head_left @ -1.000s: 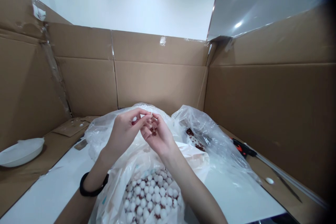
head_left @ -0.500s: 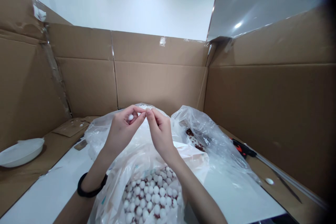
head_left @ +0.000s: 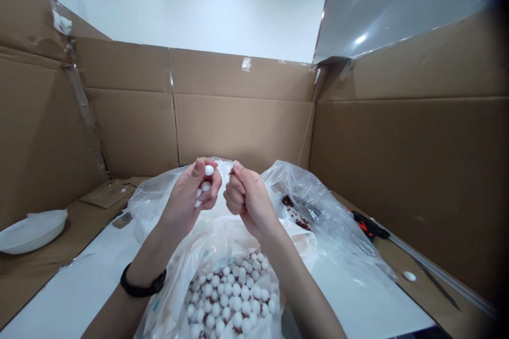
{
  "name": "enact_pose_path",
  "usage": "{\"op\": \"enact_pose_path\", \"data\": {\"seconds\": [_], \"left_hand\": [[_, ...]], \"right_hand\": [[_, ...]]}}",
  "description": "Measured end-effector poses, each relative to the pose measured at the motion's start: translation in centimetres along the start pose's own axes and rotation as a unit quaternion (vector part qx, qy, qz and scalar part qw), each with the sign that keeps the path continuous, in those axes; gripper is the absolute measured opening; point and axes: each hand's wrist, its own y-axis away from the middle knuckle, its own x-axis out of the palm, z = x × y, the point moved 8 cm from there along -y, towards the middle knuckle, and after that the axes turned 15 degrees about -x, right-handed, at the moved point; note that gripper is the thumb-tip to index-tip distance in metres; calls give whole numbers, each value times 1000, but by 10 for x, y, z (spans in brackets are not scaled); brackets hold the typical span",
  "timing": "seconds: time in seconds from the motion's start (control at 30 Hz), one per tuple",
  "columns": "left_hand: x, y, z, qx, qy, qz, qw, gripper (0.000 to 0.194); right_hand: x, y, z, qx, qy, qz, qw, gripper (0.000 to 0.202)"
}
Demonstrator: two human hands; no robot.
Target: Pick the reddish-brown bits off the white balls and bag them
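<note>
My left hand (head_left: pixel 178 204) is closed around several small white balls (head_left: pixel 205 186). One white ball (head_left: pixel 209 170) sits at its fingertips. Close by on the right, my right hand (head_left: pixel 251 198) pinches a tiny reddish-brown piece (head_left: pixel 231 171) between thumb and forefinger, its other fingers curled in. The hands are apart, raised over the far rim of an open plastic bag (head_left: pixel 159 307). Inside that bag lie many white balls (head_left: pixel 236 290), with reddish-brown bits showing among them.
Behind the hands, a clear plastic bag (head_left: pixel 342 233) holds reddish-brown pieces (head_left: pixel 292 212). A white dish (head_left: pixel 35 233) stands on the left. On the right lie a red-and-black handled tool (head_left: pixel 368 226), a thin blade (head_left: pixel 437 286) and a white ball (head_left: pixel 409 276). Cardboard walls (head_left: pixel 242 127) surround the table.
My hands were together at the fingertips and have drawn apart. The left has turned to show the balls in it, and a brown piece now shows in my right fingertips.
</note>
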Motion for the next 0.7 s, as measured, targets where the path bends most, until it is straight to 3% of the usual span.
{"op": "enact_pose_path", "data": {"seconds": [0.1,0.27,0.43,0.7], "left_hand": [[-2,-1,5,-18,-3,-10,1000,43],[2,2,7,-23,-38,-14,999,28],[5,5,6,-13,-67,-21,997,24],[3,10,-5,70,-126,-63,988,23]], "right_hand": [[5,1,1,-3,-25,17,1000,47],[5,2,2,-37,-5,26,999,49],[3,2,5,-65,40,32,997,50],[2,1,10,-143,167,28,975,43]]}}
